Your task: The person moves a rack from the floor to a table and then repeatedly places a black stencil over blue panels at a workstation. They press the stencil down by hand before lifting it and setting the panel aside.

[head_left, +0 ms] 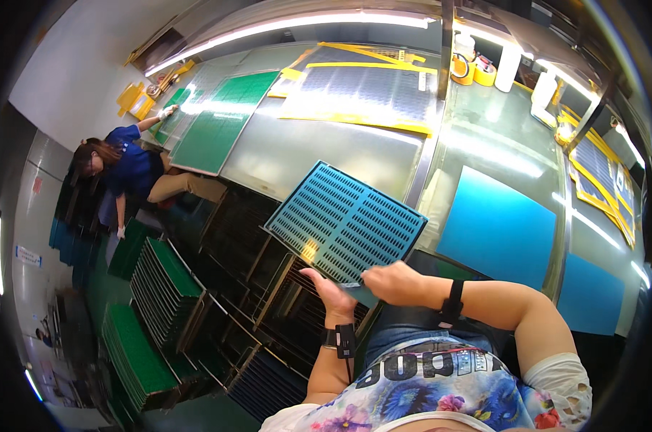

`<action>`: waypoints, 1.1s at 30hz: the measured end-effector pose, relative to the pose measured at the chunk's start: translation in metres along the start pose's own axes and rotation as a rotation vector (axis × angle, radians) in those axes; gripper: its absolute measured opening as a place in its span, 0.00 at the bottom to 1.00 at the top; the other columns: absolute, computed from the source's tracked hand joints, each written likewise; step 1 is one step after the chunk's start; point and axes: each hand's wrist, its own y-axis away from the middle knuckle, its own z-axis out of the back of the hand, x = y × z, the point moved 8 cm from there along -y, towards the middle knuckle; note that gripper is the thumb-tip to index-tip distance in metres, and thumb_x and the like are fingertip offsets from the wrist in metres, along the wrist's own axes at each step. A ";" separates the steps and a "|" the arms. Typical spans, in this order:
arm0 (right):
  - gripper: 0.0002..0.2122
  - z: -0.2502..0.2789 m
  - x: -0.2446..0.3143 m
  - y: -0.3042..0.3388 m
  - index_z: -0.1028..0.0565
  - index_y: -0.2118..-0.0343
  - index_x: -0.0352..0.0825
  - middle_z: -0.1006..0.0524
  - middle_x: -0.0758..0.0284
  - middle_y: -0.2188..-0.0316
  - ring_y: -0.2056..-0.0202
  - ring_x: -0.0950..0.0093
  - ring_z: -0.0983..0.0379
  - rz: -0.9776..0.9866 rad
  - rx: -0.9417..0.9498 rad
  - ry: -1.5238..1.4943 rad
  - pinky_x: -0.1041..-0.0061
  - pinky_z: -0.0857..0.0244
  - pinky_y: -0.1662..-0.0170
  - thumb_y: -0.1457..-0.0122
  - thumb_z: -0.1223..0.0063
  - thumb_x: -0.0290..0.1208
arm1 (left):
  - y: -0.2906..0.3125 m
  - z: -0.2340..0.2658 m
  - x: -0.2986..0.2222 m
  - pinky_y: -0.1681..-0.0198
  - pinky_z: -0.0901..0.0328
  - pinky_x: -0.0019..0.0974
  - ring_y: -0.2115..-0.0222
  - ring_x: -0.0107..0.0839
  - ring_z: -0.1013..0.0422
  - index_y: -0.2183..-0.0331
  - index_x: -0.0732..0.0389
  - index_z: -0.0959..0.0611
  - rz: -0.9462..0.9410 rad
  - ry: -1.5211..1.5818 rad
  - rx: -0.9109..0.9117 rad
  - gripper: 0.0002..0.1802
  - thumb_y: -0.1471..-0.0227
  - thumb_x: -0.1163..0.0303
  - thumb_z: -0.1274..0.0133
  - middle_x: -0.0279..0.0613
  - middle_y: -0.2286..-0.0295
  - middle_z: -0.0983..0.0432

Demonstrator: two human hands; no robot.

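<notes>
The panel (346, 227) is a flat blue rectangle, cut with rows of short dark slots in two blocks, with a solid strip between them and a narrow plain margin round the rim. A yellowish glare sits near its left corner. It is held tilted in front of the body, overlapping the near edge of the steel worktop (275, 155) in view.

The left grip (327, 291) is palm up at the near edge, thumb spread wide, fingers partly hidden. The right grip (394, 283) is curled at the near right edge; whether it pinches the panel I cannot tell.

Beyond the far edge, plain steel shows up to the yellow-taped sheet (369, 90). To the right, a strip of worktop separates the panel from a blue sheet (495, 227). Dark racks (277, 288) crowd the lower left.
</notes>
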 end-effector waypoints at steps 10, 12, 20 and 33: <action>0.02 0.199 0.012 0.001 0.30 0.77 0.32 0.28 0.61 0.78 0.76 0.65 0.29 0.063 -0.871 0.019 0.73 0.36 0.74 0.54 0.53 0.19 | -0.020 0.043 0.012 0.53 0.36 0.45 0.57 0.41 0.32 0.53 0.67 0.32 0.088 -0.307 -0.246 0.20 0.44 0.64 0.55 0.46 0.57 0.31; 0.05 0.266 0.022 0.038 0.29 0.76 0.34 0.31 0.64 0.80 0.76 0.66 0.32 0.104 -1.114 0.124 0.72 0.38 0.74 0.58 0.49 0.19 | -0.031 0.045 0.005 0.53 0.35 0.46 0.58 0.41 0.32 0.54 0.67 0.31 0.155 -0.289 -0.236 0.19 0.44 0.65 0.56 0.46 0.58 0.30; 0.05 0.314 0.043 0.183 0.24 0.74 0.27 0.26 0.62 0.81 0.81 0.74 0.33 -0.161 -1.073 0.322 0.79 0.40 0.76 0.56 0.50 0.18 | -0.049 0.032 -0.054 0.56 0.38 0.37 0.58 0.34 0.34 0.53 0.65 0.34 -0.341 -0.846 -0.217 0.22 0.45 0.64 0.51 0.43 0.56 0.32; 0.17 0.007 -0.041 0.384 0.36 0.52 0.30 0.29 0.70 0.80 0.80 0.83 0.30 -1.070 -1.262 -1.009 0.85 0.36 0.76 0.46 0.52 0.18 | 0.070 -0.035 0.115 0.80 0.35 0.24 0.75 0.31 0.26 0.55 0.65 0.34 0.559 -0.990 0.207 0.20 0.43 0.60 0.56 0.49 0.63 0.27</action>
